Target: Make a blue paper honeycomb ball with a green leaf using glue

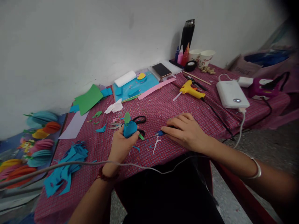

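My left hand [123,144] is closed around a blue paper piece [130,128] with a green leaf shape [127,118] at its top and a green strip at its lower right. Black-handled scissors [139,119] lie just behind it, partly hidden by the paper piece and hand. My right hand [187,130] is palm down over the tablecloth, its fingers on a small blue-handled tool [160,133] with a thin metal tip pointing left. A white forked scrap [157,144] lies below that tip.
A yellow glue gun [192,90] and a white power bank [233,94] lie to the right. Blue scraps [74,155] and green paper [89,99] are at the left. Paper cups [206,58] and a dark bottle [187,34] stand behind. A cable crosses before my left wrist.
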A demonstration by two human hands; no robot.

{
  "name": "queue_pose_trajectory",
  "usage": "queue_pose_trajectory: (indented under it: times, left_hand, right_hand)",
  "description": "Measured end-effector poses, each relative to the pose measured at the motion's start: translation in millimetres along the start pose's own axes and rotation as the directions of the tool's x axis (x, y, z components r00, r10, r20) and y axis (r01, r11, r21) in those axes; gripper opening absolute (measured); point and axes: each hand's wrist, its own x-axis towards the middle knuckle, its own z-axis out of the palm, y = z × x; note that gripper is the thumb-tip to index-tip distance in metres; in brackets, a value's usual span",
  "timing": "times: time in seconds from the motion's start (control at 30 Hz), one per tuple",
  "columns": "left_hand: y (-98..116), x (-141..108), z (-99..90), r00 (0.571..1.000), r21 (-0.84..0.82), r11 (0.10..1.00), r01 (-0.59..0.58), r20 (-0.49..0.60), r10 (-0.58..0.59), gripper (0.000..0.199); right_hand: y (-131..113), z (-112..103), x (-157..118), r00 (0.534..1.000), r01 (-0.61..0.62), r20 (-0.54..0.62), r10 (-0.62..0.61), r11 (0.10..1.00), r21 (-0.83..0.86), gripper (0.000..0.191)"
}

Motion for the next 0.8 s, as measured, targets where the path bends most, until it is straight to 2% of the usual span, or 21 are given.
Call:
queue_pose_trajectory:
  times: [0.23, 0.3, 0.4, 0.5, 0.63, 0.7, 0.8]
  left_hand:
    - [-5.1, 5.5, -9.7, 0.997, -0.018, 1.0, -0.016, -0.075, 0.015, 0.025]
    - [-5.8, 6.8, -12.4, 0.997, -0.029, 0.999, -0.015, -0.072, 0.013, 0.026]
    - [-3.9, 6.0, -14.3, 0.998, -0.062, 0.998, 0.0, -0.058, -0.004, 0.027]
    - [-1.5, 3.3, -15.5, 0.998, -0.067, 0.998, 0.001, -0.059, -0.005, 0.028]
    - [0.5, 1.6, -18.7, 0.999, -0.045, 0.999, 0.001, -0.049, -0.003, 0.029]
    - [2.9, 2.9, -21.5, 0.999, -0.028, 1.0, -0.007, -0.042, 0.006, 0.029]
    - [9.1, 8.1, -27.4, 0.998, 0.04, 0.998, -0.042, -0.044, 0.043, 0.025]
  right_hand:
    - [0.1, -2.1, -3.1, 1.0, -0.001, 0.002, 0.001, 0.998, 0.064, 0.015]
    - [4.1, -2.5, -2.1, 0.999, -0.036, 0.042, 0.032, 0.995, 0.091, 0.015]
    - [19.0, -4.2, 5.7, 0.982, -0.152, 0.135, 0.133, 0.979, 0.135, 0.014]
    - [44.0, -3.0, 20.5, 0.943, -0.306, 0.189, 0.272, 0.934, 0.183, 0.023]
    - [80.5, 14.4, 39.7, 0.833, -0.535, 0.306, 0.461, 0.813, 0.232, 0.048]
    - [93.0, 28.5, 46.0, 0.805, -0.569, 0.359, 0.472, 0.785, 0.244, 0.06]
    - [95.4, 43.8, 56.1, 0.797, -0.547, 0.402, 0.45, 0.82, 0.167, 0.065]
